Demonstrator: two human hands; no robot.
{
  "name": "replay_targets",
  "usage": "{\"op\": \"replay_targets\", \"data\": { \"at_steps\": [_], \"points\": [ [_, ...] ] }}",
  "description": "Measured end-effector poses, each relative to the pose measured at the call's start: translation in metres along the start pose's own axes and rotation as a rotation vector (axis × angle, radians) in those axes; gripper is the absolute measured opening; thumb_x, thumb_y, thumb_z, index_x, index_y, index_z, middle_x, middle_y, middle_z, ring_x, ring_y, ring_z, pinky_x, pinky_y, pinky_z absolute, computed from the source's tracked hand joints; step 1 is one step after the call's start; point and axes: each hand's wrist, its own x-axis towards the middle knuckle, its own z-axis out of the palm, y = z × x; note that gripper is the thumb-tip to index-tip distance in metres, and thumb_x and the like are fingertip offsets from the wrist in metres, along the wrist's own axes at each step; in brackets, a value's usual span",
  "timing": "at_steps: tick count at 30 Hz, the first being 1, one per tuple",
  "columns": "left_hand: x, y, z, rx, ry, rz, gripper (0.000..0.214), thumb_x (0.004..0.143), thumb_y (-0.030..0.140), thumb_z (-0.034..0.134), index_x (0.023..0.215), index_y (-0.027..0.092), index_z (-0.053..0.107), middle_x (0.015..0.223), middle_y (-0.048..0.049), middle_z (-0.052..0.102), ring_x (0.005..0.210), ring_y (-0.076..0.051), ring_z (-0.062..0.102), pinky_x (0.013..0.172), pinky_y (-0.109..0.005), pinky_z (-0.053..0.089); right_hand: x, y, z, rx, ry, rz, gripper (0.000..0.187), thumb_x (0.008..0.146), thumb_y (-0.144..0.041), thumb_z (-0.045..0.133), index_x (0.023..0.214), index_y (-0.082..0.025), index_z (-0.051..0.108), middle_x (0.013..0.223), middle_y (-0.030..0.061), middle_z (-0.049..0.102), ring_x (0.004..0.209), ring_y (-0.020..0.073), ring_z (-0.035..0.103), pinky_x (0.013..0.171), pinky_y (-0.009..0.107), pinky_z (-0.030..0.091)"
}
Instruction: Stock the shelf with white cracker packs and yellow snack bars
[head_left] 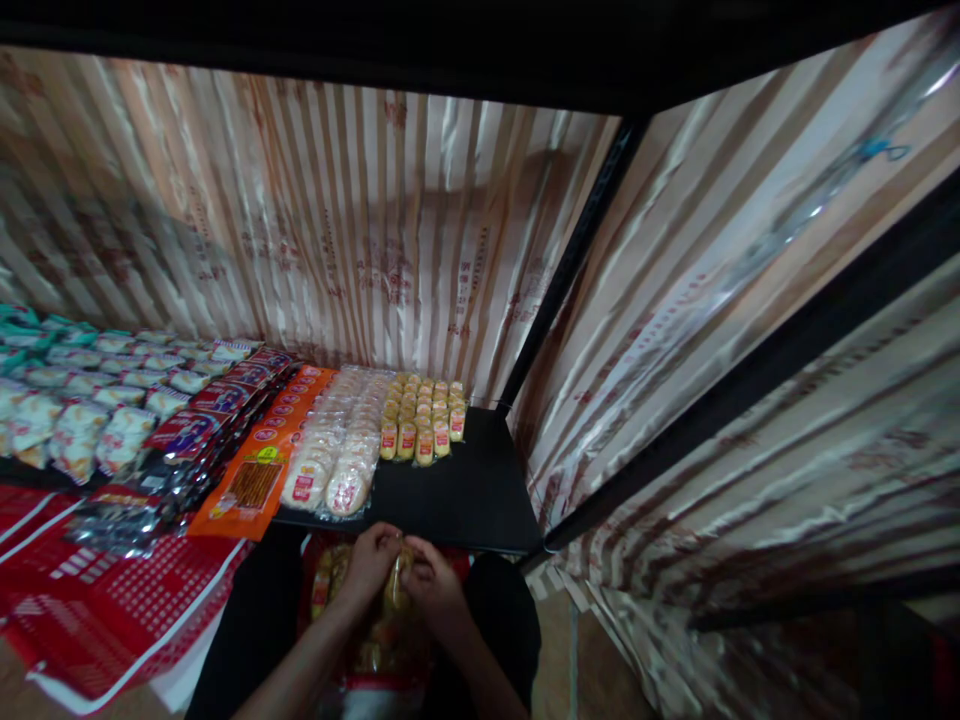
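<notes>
My left hand [369,562] and my right hand [433,583] are close together low in the middle, fingers curled around a small yellow snack packet [396,588]. Under them lies an open red bag [352,640] with more yellow packets inside, resting on my lap. Just beyond my hands is the front edge of a black shelf [457,500]. On it stand rows of the same small yellow packets [424,415], and to their left rows of round pale cakes in clear wrap [337,450].
Further left on the shelf lie orange packets [259,470], dark red-and-blue packets [217,405], and white and green packets [82,400]. A red printed bag [97,600] hangs at the lower left. Striped paper [375,230] lines the back and right side. A black upright [577,250] stands at the shelf's right.
</notes>
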Motion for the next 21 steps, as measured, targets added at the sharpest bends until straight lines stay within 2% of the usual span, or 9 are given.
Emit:
{"op": "replay_targets", "data": {
  "at_steps": [3, 10, 16, 21],
  "points": [
    [0.002, 0.014, 0.002, -0.102, -0.005, 0.023, 0.018, 0.059, 0.028, 0.051, 0.069, 0.017, 0.062, 0.065, -0.0003, 0.062, 0.066, -0.016, 0.057, 0.066, -0.026, 0.043, 0.002, -0.009, -0.005, 0.023, 0.053, -0.038, 0.044, 0.065, -0.030, 0.062, 0.109, -0.022, 0.057, 0.105, 0.0064, 0.063, 0.086, 0.0183, 0.064, 0.075, 0.032, 0.052],
    [0.012, 0.033, 0.006, -0.268, -0.006, -0.009, 0.025, 0.060, 0.032, 0.054, 0.077, 0.016, 0.061, 0.066, 0.0006, 0.061, 0.064, -0.014, 0.056, 0.064, -0.025, 0.044, 0.011, -0.025, -0.011, 0.002, 0.193, -0.118, 0.051, 0.066, -0.030, 0.061, 0.116, -0.020, 0.052, 0.109, 0.0094, 0.060, 0.088, 0.0188, 0.062, 0.073, 0.032, 0.054],
    [0.022, 0.047, 0.016, -0.301, 0.049, 0.013, 0.021, 0.064, 0.030, 0.057, 0.078, 0.015, 0.059, 0.066, 0.0005, 0.061, 0.062, -0.012, 0.057, 0.062, -0.024, 0.046, 0.010, -0.040, -0.016, -0.266, 0.244, -0.194, 0.039, 0.074, -0.029, 0.055, 0.112, -0.020, 0.057, 0.108, 0.0091, 0.058, 0.091, 0.0192, 0.060, 0.071, 0.028, 0.054],
    [0.028, 0.062, 0.027, -0.156, 0.069, 0.070, 0.009, 0.069, 0.024, 0.058, 0.072, 0.015, 0.059, 0.063, 0.0000, 0.060, 0.060, -0.012, 0.057, 0.061, -0.023, 0.046, 0.015, -0.043, -0.025, -0.408, 0.307, -0.211, 0.045, 0.068, -0.028, 0.063, 0.112, -0.023, 0.059, 0.104, 0.0070, 0.058, 0.094, 0.0213, 0.058, 0.076, 0.030, 0.052]
  ]
}}
